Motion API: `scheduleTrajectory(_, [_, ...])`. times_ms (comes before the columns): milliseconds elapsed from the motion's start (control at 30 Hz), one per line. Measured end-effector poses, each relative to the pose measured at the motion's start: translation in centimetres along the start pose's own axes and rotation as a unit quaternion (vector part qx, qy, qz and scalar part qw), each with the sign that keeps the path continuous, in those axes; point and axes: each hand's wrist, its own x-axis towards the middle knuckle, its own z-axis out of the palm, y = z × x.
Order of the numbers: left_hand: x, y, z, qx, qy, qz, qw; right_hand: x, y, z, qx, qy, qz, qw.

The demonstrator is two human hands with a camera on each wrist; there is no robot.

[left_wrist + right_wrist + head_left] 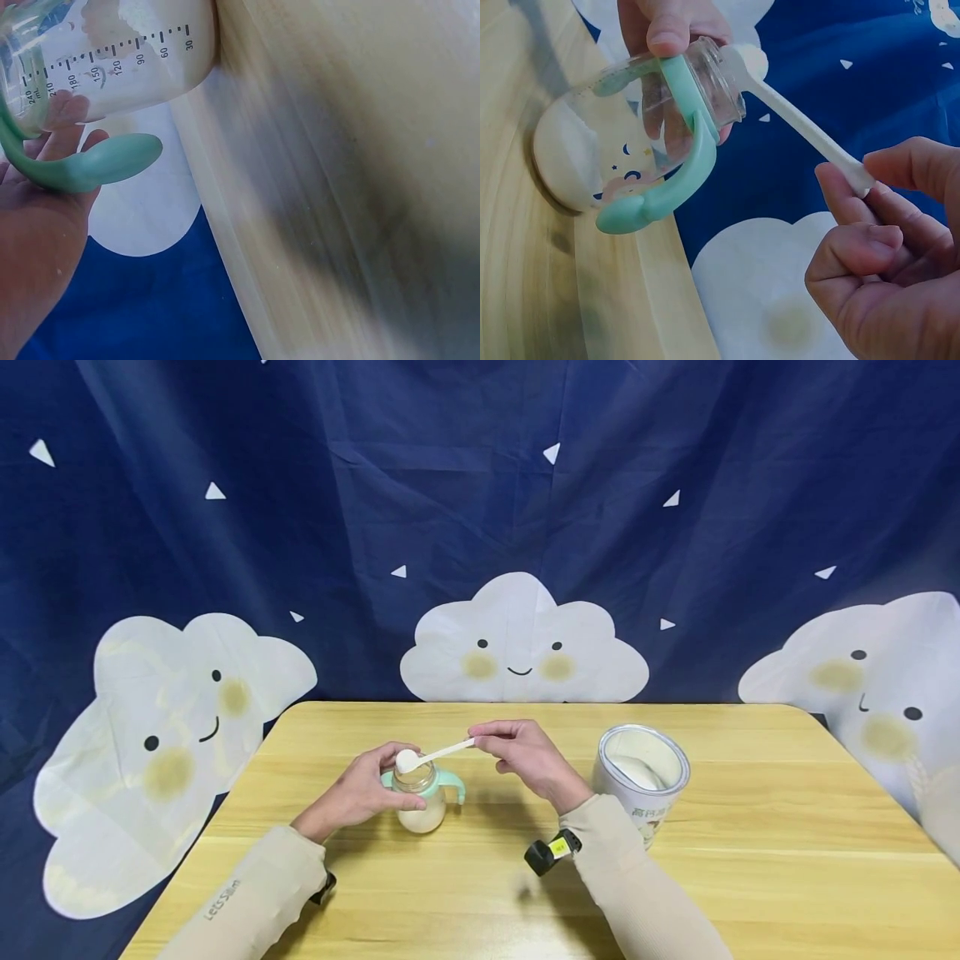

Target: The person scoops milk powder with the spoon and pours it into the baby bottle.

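Observation:
A clear baby bottle with mint-green handles stands uncapped on the table, pale powder at its bottom. My left hand grips it around the neck, thumb and fingers on opposite sides. Volume marks run along the bottle's side in the left wrist view. Between thumb and fingers, my right hand pinches the end of a white measuring scoop's handle. The scoop's bowl, heaped with white powder, is right at the bottle's mouth.
An open white milk powder tin with a metal rim stands to the right, beside my right forearm, powder inside it. The wooden table ends at a dark blue curtain printed with smiling clouds. A black wrist camera sits at my right cuff.

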Motion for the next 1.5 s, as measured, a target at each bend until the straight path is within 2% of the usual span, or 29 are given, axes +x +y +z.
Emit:
scheduleTrajectory(133, [0.1, 0.1, -0.1, 0.011, -0.005, 0.001, 0.9999, 0.0, -0.2, -0.3, -0.008, 0.013, 0.003, 0.9999])
scheduleTrajectory(333, [0.3, 0.5, -0.4, 0.025, -0.018, 0.023, 0.9993, 0.1, -0.9, -0.5, 0.004, 0.027, 0.001, 0.9996])
scheduleTrajectory(500, [0.7, 1.5, -0.6, 0.031, -0.023, 0.043, 0.9983, 0.2, -1.2, -1.0, 0.023, 0.039, 0.0, 0.999])
scheduleTrajectory(633, [0.9, 2.1, -0.7, 0.034, -0.027, 0.055, 0.9975, 0.0, -1.5, -1.5, 0.038, 0.04, -0.017, 0.9983])
scheduleTrajectory(833, [1.2, 2.8, -0.5, 0.025, -0.031, 0.069, 0.9968, -0.5, -2.3, -2.1, 0.06, 0.047, -0.027, 0.9967])
scheduleTrajectory(1233, [1.7, 4.3, 0.1, 0.037, -0.042, 0.081, 0.9951, -1.6, -3.4, -3.8, 0.046, 0.063, -0.022, 0.9967])
scheduleTrajectory(1500, [2.0, 5.1, 0.9, 0.032, -0.045, 0.089, 0.9946, -2.7, -4.0, -5.4, 0.047, 0.073, -0.034, 0.9956])
